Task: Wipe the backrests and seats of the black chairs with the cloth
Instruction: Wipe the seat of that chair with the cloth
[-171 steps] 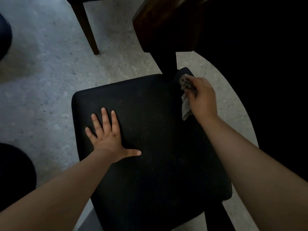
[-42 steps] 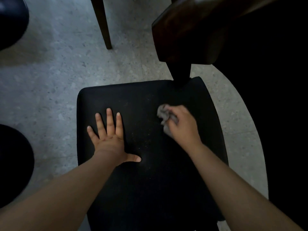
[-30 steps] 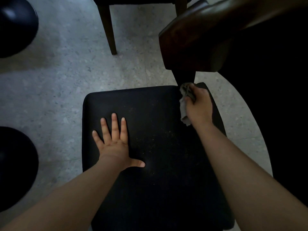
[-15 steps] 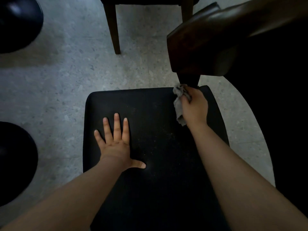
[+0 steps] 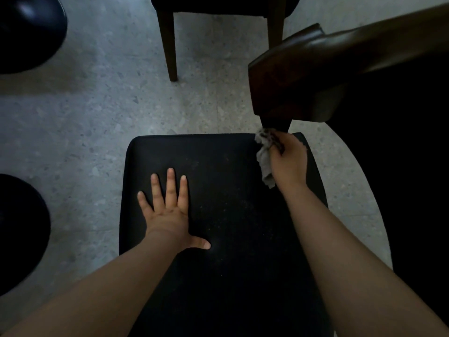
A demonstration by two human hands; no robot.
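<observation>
Cloth [image 5: 264, 161] in right hand [image 5: 289, 164] seemingly hangs lengthwise toward wrist.

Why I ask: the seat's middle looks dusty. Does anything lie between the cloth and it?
Nothing visible does. The right hand grips the crumpled grey cloth at the far right corner of the black padded seat; bare seat lies between, and the left hand rests flat further left.

dimly lit speckled grey floor [image 5: 97, 113], with a glossy dark rounded shape [image 5: 26, 32] upper left.
</observation>
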